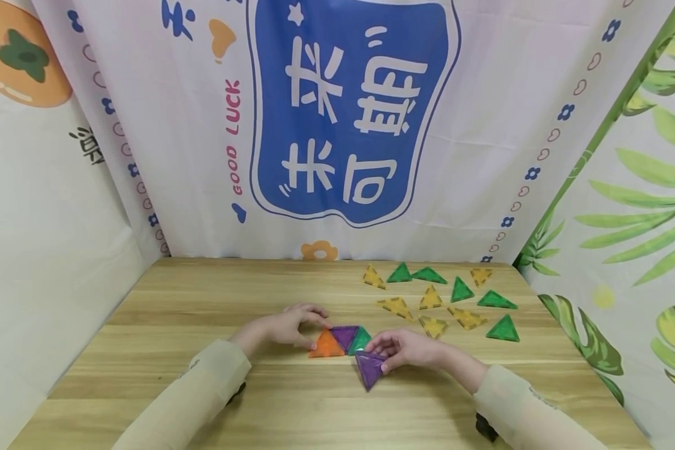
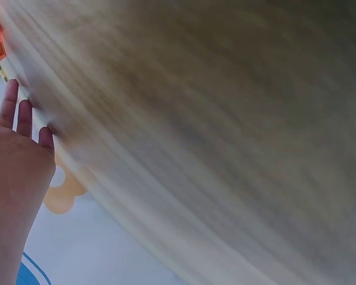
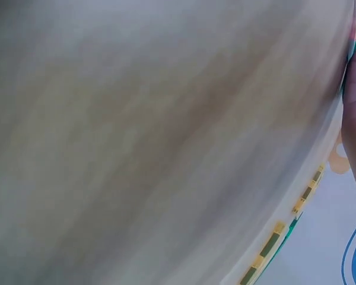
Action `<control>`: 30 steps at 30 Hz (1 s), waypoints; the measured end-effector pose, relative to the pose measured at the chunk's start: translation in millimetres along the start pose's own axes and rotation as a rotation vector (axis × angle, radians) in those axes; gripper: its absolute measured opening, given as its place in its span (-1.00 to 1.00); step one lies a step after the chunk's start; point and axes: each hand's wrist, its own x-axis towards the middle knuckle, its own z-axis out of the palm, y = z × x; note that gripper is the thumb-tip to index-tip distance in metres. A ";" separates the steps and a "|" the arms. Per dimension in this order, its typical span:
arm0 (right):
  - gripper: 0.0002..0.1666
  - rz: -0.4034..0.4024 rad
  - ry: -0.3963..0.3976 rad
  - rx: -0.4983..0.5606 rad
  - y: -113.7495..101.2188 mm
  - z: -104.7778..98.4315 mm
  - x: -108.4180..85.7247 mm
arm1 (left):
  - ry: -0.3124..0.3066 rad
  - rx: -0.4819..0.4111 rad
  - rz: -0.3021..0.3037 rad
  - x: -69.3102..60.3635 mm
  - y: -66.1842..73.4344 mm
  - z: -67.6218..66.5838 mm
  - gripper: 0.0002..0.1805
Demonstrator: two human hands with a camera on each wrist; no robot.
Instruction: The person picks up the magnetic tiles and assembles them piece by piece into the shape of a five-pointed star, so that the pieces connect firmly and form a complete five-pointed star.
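Observation:
On the wooden table, an orange triangle tile (image 1: pixel 326 344), a purple triangle tile (image 1: pixel 345 336) and a teal-green triangle tile (image 1: pixel 359 340) lie edge to edge in a row. My left hand (image 1: pixel 289 325) is at the left side of the row, its thumb and index fingertips touching the orange tile. In the left wrist view, the other fingers of that hand (image 2: pixel 18 113) are extended loosely. Between thumb and fingers, my right hand (image 1: pixel 405 350) pinches a second purple triangle tile (image 1: pixel 369 370), point towards me, just in front of the teal-green tile. The right wrist view shows only part of the hand.
Several yellow triangle tiles (image 1: pixel 430 297) and green triangle tiles (image 1: pixel 503 329) lie scattered at the back right of the table (image 1: pixel 202 300). A printed curtain (image 1: pixel 484 125) hangs behind the table's back edge, with more patterned cloth on both sides.

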 end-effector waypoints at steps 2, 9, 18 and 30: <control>-0.47 -0.012 -0.013 -0.021 0.4 -0.3 -0.8 | 0.003 -0.003 0.007 0.3 0.1 -0.3 -0.49; -0.47 -0.103 0.013 -0.308 -0.2 4.2 0.6 | 0.005 -0.020 0.018 -0.7 2.6 -1.8 -0.49; -0.63 -0.296 0.049 -0.589 -2.1 14.8 6.6 | 0.005 -0.023 0.014 -1.1 5.4 -1.6 -0.50; -0.66 -0.366 0.195 -0.771 -2.4 29.4 13.0 | 0.007 -0.024 0.002 -0.6 4.4 -1.6 -0.50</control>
